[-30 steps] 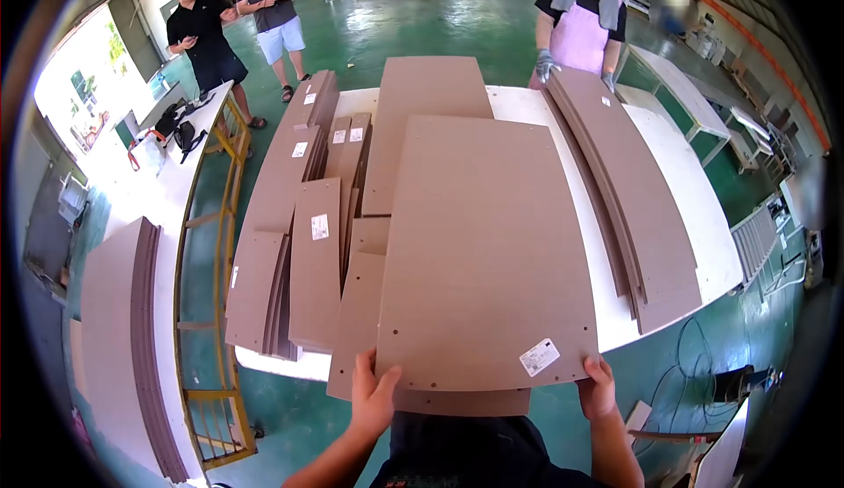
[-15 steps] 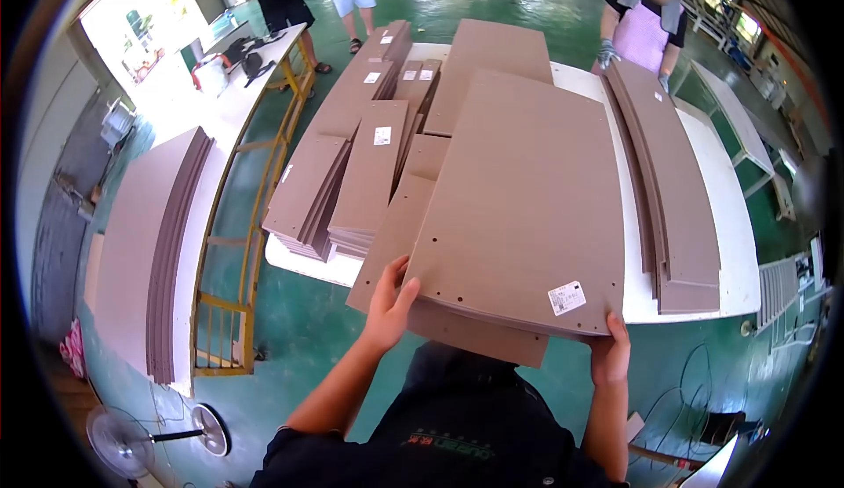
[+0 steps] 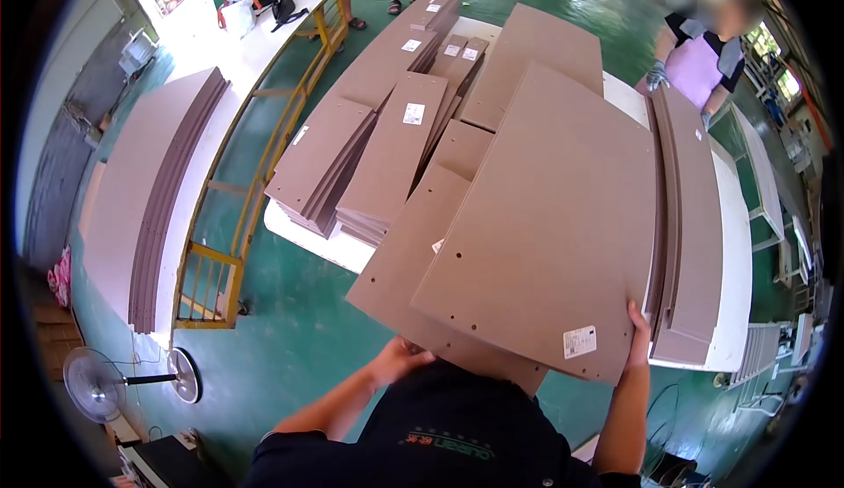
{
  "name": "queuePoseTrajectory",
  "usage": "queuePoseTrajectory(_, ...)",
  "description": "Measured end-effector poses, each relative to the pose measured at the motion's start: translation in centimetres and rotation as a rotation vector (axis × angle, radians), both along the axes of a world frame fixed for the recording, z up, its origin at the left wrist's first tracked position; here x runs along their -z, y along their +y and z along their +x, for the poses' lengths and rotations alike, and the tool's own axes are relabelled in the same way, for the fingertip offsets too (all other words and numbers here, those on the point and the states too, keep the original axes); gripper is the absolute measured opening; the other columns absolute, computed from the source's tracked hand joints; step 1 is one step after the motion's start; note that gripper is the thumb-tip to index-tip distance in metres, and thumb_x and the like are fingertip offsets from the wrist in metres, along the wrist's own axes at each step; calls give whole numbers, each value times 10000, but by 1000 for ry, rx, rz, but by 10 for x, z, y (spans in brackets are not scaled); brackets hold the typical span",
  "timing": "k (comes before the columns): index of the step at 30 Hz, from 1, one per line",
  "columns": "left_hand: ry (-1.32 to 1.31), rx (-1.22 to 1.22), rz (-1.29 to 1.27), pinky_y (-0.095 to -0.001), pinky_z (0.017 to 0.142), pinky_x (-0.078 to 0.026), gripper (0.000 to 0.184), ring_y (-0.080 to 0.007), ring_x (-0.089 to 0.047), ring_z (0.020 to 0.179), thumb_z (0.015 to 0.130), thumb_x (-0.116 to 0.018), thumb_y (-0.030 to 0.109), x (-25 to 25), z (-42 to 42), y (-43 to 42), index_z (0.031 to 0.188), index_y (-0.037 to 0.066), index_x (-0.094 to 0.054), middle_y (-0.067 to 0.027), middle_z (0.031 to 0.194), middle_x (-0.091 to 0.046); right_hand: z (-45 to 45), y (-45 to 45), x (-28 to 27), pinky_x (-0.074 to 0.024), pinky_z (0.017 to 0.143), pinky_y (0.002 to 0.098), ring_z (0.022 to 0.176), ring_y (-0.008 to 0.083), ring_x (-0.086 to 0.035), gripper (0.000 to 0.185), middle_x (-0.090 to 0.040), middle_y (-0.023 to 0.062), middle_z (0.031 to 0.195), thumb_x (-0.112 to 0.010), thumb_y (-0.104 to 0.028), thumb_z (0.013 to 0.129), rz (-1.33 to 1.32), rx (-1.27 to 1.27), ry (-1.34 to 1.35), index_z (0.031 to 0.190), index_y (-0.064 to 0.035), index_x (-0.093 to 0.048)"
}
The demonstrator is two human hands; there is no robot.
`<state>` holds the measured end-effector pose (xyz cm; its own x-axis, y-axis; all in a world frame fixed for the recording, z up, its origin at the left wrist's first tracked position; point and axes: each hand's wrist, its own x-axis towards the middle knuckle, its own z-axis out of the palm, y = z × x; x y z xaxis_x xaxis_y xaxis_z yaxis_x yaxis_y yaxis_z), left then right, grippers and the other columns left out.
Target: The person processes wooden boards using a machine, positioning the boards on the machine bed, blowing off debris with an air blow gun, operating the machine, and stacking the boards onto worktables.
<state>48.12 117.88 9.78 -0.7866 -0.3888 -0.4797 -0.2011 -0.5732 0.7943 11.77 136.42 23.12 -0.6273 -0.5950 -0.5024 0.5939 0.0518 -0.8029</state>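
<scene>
A large brown panel (image 3: 545, 224) with a white label near its front right corner lies at a slant over another brown panel (image 3: 413, 251). My right hand (image 3: 638, 334) grips the large panel's right edge near that corner. At the near edge of the lower panel is my left hand (image 3: 400, 362), its fingertips hidden beneath the boards, so its grip cannot be made out. Left of these boards stand stacks of narrower labelled panels (image 3: 391, 149) on the white table (image 3: 321, 244).
Long panels (image 3: 694, 215) lie on the right, where a gloved co-worker (image 3: 694, 66) touches them. A left table (image 3: 264, 35) with a yellow frame bears more stacked panels (image 3: 145, 189). A fan (image 3: 95, 384) stands at lower left. Two people's legs show beyond.
The large panel has turned, its near end swinging rightward relative to the lower panel. My left hand has moved from its left edge to the lower panel's near edge. The view has shifted.
</scene>
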Motion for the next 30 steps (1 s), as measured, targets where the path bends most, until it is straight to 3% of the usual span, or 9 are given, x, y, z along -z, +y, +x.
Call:
queuePoseTrajectory(2,117,-35,7,-366,1011,-427,436,-235,-536,1173,845,-699,51,14,-7,2,1250,3,-545,-121,1199,-616,0,-2,2,-447,961,386,1125,290,-552,598,-571,141,1243,-585,-413,886,-3,9,9,1326,-24,-470)
queuePoseTrajectory(5,46,1,-32,-374,1000,-444,496,-228,-554,1147,779,-739,-25,22,-25,-4,1236,-1,-549,-119,1185,-624,-4,-5,6,-444,965,384,1132,290,-545,619,-561,146,1255,-589,-411,881,18,34,-18,1344,-25,-450)
queuePoseTrajectory(11,23,13,-117,-380,992,-446,567,-231,-531,1177,734,-778,-47,21,-50,-27,1246,27,-544,-97,1213,-606,-32,-18,10,-434,968,385,1147,291,-533,669,-547,154,1265,-590,-440,864,51,15,35,1360,-20,-428)
queuePoseTrajectory(17,52,-25,-204,-377,982,-448,576,-235,-537,1172,717,-834,79,9,-82,-49,1222,29,-559,-107,1211,-607,-61,-38,10,-430,966,383,1144,282,-537,694,-557,153,1256,-605,-468,844,112,-24,93,1334,-1,-454)
queuePoseTrajectory(23,189,35,-554,-375,924,-472,480,-246,-599,1077,725,-840,162,36,-110,-52,1131,31,-621,-103,1131,-649,-88,-49,9,-441,951,377,1114,271,-559,688,-583,151,1220,-614,-473,836,159,-48,94,1305,13,-480)
queuePoseTrajectory(26,91,126,-582,-377,880,-489,433,-254,-614,1042,749,-818,163,32,-121,-51,1119,39,-630,-105,1122,-653,-94,-51,9,-452,938,376,1098,271,-568,686,-588,154,1208,-616,-474,835,158,-29,106,1300,12,-484)
queuePoseTrajectory(29,54,186,-361,-369,872,-488,363,-256,-632,995,769,-795,215,20,-132,-56,1064,53,-659,-106,1045,-672,-86,-58,4,-460,927,374,1076,273,-576,688,-592,155,1192,-621,-478,829,133,3,109,1290,14,-489)
queuePoseTrajectory(30,53,157,-425,-368,865,-491,353,-257,-635,986,775,-787,204,19,-133,-56,1064,48,-658,-109,1039,-672,-83,-57,5,-463,924,374,1067,273,-580,693,-595,155,1184,-627,-482,822,133,12,115,1285,16,-492)
